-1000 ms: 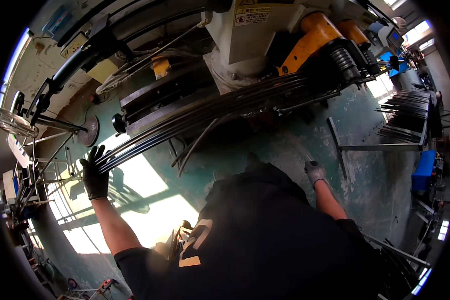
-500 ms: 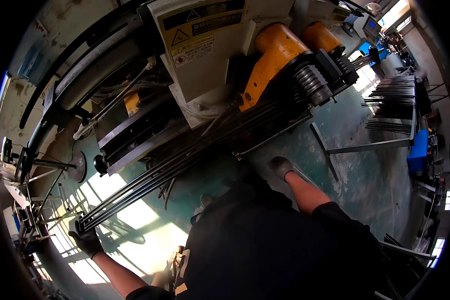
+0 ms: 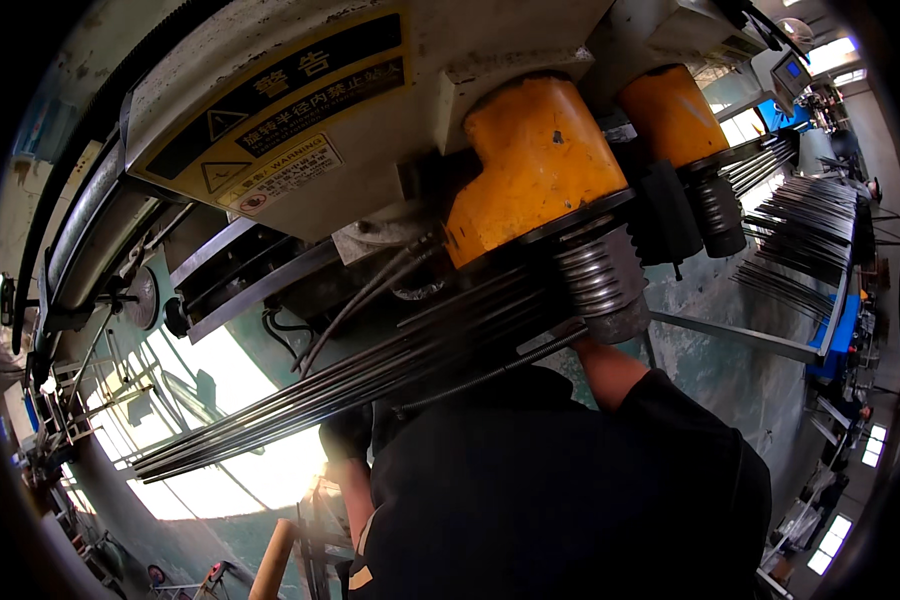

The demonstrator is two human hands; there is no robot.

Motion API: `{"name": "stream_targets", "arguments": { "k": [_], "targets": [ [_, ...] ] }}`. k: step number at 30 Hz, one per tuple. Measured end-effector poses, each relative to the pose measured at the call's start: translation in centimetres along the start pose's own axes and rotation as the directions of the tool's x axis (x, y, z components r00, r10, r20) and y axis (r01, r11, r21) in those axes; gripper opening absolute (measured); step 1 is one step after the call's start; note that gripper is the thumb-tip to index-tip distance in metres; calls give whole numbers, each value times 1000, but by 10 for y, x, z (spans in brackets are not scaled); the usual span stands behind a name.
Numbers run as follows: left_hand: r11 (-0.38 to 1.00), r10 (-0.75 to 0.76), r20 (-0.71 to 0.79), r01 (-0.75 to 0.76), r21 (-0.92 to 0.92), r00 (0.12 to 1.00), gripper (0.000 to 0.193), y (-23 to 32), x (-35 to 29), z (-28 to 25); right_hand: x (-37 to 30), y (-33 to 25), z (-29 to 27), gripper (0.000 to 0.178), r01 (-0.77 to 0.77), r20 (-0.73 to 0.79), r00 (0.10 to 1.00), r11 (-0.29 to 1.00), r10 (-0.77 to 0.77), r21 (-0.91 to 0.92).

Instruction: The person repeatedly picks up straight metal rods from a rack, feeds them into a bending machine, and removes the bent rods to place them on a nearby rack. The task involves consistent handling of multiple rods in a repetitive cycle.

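Note:
A bundle of long thin metal rods (image 3: 270,425) slants across the front of the machine, its left ends jutting out over the sunlit floor. My left hand (image 3: 345,436), in a dark glove, is drawn in close to my body at the near side of the rods. Its fingers blend into the dark clothing, so its grip is hidden. From the right my bare right forearm (image 3: 615,372) reaches up beneath a ridged metal cylinder (image 3: 600,280), which hides most of the right hand. An orange housing (image 3: 540,165) sits above that cylinder.
A second orange housing (image 3: 673,115) stands farther right. The pale machine body (image 3: 370,130) with warning labels looms close overhead. At the right, a metal rack (image 3: 740,335) bears many more rods. Bent cables (image 3: 355,310) hang beside the bundle. A brown tube (image 3: 274,560) stands at lower left.
My left hand has left the rods' left ends and come in toward my body. My right hand has moved up behind the ridged cylinder. The machine now appears nearer and larger.

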State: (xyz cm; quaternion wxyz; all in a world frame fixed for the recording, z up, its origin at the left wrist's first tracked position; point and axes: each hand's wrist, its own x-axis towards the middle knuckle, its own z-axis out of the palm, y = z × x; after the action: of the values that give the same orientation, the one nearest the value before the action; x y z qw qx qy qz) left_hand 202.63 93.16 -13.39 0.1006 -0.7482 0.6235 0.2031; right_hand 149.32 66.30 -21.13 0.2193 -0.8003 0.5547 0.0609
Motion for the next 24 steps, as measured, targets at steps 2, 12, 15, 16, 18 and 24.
{"name": "stream_targets", "arguments": {
  "k": [2,12,15,16,18,24],
  "targets": [
    [985,155,-233,-131,113,960,9,-4,3,4,11,3,-5,39,41,3,999,999,-41,-21],
    [943,210,-209,-142,300,955,8,-105,38,14,-68,-95,-31,47,-514,230,858,767,460,384],
    [910,226,-119,-253,-329,967,8,-74,50,12,-122,-107,-15,49,-616,271,788,713,553,335],
    [908,348,-172,-377,-184,922,7,-63,48,13,-139,-113,-16,48,-640,289,769,693,571,333],
    [812,584,-226,-570,127,780,4,-44,43,18,-171,-123,-9,45,-667,300,745,671,596,322],
    [750,650,-118,-609,258,751,2,-33,26,61,-211,-134,-1,43,-699,296,715,629,633,340]
  ]
}}
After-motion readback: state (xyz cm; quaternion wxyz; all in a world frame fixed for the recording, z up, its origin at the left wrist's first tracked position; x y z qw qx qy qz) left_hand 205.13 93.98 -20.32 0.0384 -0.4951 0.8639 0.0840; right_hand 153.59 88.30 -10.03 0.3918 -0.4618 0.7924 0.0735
